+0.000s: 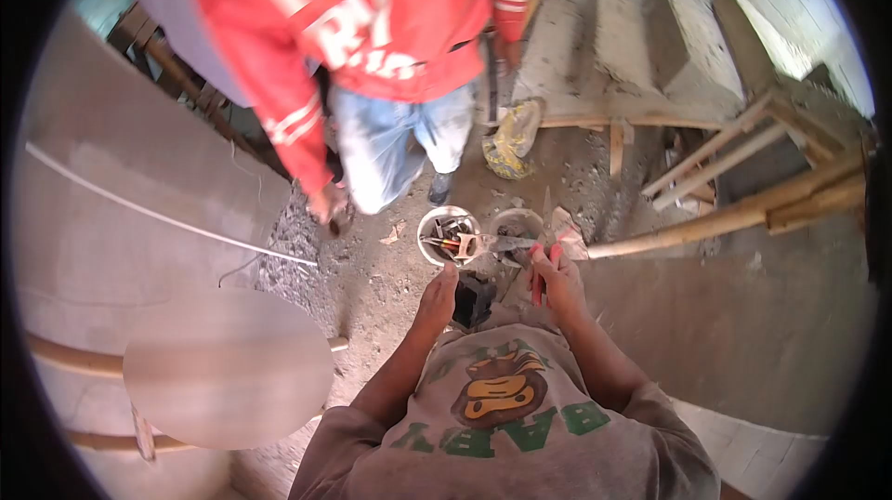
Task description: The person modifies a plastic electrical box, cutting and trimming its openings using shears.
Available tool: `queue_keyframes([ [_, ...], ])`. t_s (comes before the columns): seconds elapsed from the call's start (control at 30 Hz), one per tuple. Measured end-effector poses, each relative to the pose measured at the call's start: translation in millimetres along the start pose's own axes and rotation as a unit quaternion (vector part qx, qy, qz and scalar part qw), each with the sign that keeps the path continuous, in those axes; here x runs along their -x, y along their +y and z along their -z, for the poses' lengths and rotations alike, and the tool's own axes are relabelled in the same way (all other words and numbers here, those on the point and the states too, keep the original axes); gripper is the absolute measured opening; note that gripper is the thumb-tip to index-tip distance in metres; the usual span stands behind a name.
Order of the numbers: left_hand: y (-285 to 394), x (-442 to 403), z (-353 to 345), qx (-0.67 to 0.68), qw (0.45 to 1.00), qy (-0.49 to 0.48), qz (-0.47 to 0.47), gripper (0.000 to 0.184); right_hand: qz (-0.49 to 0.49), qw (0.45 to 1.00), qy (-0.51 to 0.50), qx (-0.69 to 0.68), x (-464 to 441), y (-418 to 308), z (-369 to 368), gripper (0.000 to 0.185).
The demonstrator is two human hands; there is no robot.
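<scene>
My right hand (pixel 561 288) is closed around a red-handled tool (pixel 537 288); its working end is too blurred to make out. My left hand (pixel 435 300) is at the near side of a white bucket (pixel 420 238), thumb and fingers stretched out, with nothing visible in it. Several hand tools, some with red or yellow handles, stand in that bucket. A handsaw (pixel 506 244) lies across the tops of the white bucket and a greyish bucket (pixel 517 216) beside it, its pale handle (pixel 467 245) over the white one. Below the buckets sits a black object (pixel 474 300).
A person in a red sweatshirt (pixel 372 26) and light jeans stands just beyond the buckets. A yellow-patterned sack (pixel 513 139) rests behind them. Concrete steps (pixel 627 45) rise at the back right, near timber poles (pixel 683 230). A pale, rounded surface (pixel 228 370) is at the left.
</scene>
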State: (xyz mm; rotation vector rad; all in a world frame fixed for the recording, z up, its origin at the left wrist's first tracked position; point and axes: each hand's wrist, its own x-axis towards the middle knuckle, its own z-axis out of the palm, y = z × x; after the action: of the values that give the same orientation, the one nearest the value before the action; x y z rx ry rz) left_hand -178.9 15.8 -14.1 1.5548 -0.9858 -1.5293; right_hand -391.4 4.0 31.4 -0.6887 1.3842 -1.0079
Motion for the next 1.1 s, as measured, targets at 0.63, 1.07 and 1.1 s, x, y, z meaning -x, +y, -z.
queue_keyframes([
  [0.63, 86.7, -100.9, -84.3, 0.24, 0.963, -0.09, 0.087, 0.078, 0.125, 0.991, -0.021, 0.031, -78.6, -45.1, 33.8, 0.028],
  [1.07, 116.4, -126.7, -103.5, 0.321, 0.936, -0.144, 0.023, 0.062, 0.18, 0.973, -0.003, 0.145, -100.0, -72.8, 43.6, 0.043],
  [1.1, 125.7, -124.1, -101.3, 0.251, 0.959, -0.133, 0.001, 0.066, 0.229, 0.962, 0.007, 0.151, -102.2, -72.7, 38.9, 0.045],
])
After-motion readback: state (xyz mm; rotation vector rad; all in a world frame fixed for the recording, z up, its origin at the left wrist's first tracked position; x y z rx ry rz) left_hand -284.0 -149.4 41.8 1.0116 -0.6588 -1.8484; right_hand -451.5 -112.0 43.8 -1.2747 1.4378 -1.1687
